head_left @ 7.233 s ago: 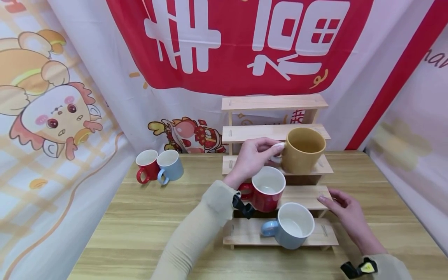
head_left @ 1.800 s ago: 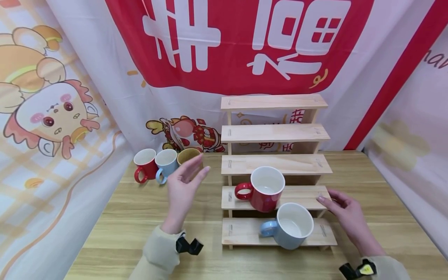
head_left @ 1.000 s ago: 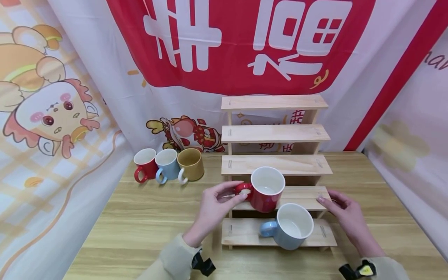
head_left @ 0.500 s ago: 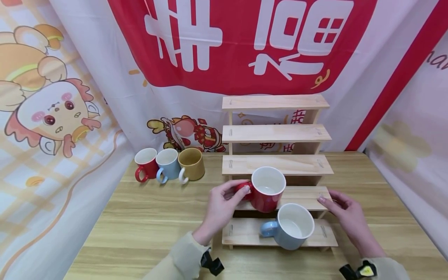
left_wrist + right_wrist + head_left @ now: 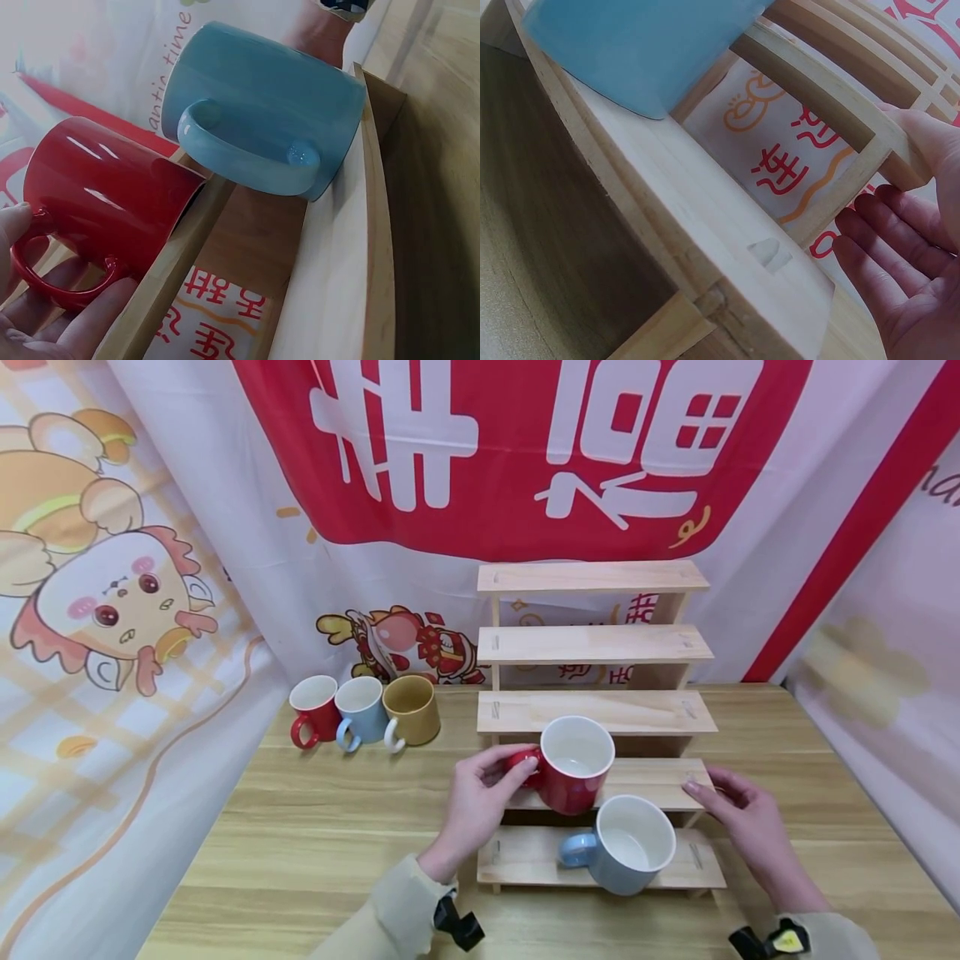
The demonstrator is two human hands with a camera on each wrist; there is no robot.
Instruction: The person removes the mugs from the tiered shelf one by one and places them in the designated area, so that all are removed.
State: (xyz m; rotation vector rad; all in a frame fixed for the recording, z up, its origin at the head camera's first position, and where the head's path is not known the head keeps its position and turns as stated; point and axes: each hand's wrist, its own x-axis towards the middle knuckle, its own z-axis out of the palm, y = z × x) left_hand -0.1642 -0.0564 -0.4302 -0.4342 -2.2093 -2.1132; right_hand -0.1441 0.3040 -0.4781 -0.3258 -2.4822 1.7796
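On the second step of a wooden tiered shelf (image 5: pixel 592 713) stands a red mug (image 5: pixel 572 789), white inside. My left hand (image 5: pixel 474 802) pinches its handle between thumb and fingers; the left wrist view shows the fingers around the red handle (image 5: pixel 64 296). A light blue mug (image 5: pixel 628 852) sits on the lowest step, its handle pointing left. At the right end of the second step, my right hand (image 5: pixel 742 818) holds the board's edge, thumb on top. In the right wrist view its other fingers (image 5: pixel 885 259) lie below the board.
Left of the shelf, a smaller-looking red mug (image 5: pixel 315 714), a light blue mug (image 5: pixel 363 712) and a tan mug (image 5: pixel 414 714) with a white handle stand in a row on the wooden table (image 5: pixel 300 835). A printed cloth (image 5: pixel 420 568) hangs behind.
The tan mug moved from the shelf to the table beside the blue one. My left hand let go of it, came back and took the red mug's handle. My right hand stayed put.
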